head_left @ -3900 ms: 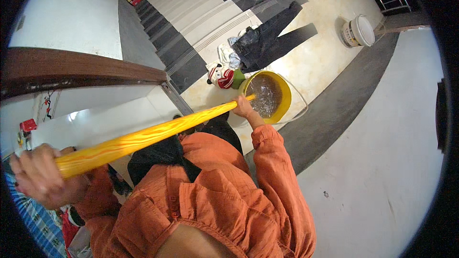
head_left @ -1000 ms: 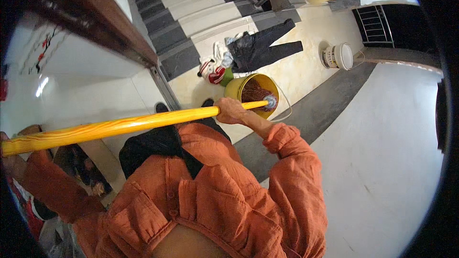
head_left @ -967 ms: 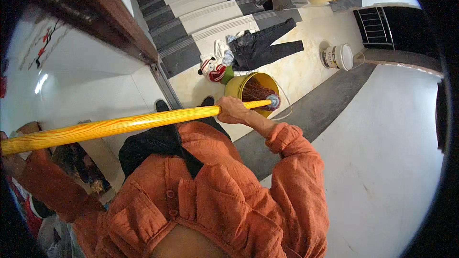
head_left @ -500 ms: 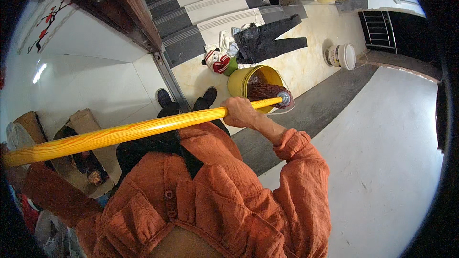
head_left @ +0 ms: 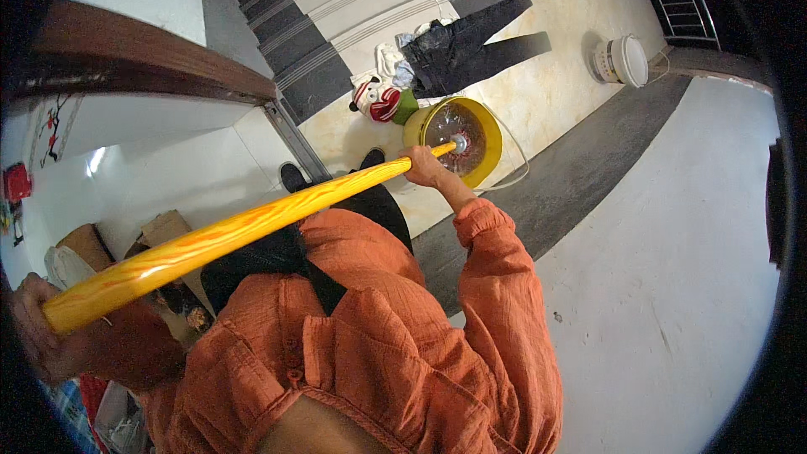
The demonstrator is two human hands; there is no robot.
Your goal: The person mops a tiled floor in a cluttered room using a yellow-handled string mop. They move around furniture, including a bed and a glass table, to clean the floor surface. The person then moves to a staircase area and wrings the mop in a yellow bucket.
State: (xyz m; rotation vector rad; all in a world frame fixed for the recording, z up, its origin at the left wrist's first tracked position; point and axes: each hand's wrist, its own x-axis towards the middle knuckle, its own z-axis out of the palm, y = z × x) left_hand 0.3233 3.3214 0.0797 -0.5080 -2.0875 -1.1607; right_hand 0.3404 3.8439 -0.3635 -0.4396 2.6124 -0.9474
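A mop with a yellow wood-grain handle (head_left: pixel 235 227) slants across in front of my body. My right hand (head_left: pixel 423 168) is wrapped round the handle's lower part, close to the bucket. At the far left, my left hand (head_left: pixel 35 332) grips the upper end of the handle, some fingers shadowed near the picture's edge. The handle runs down into a yellow bucket (head_left: pixel 494 151) of murky, bubbly water. Its grey socket (head_left: pixel 460 142) shows inside the bucket; the mop strands below are mostly hidden by the water.
Dark trousers (head_left: pixel 471 46) and a striped animal-face cloth item (head_left: pixel 378 101) lie beyond the bucket, by tiled stairs (head_left: pixel 361 0). A white bucket (head_left: pixel 626 60) stands farther right. A wooden door frame (head_left: pixel 160 50) rises at left. Cardboard (head_left: pixel 172 231) lies by my left arm.
The mop head has gone from the bucket's right rim down into the water. Both hands have shifted with the handle, and my left hand now shows more fully. The view has tilted slightly.
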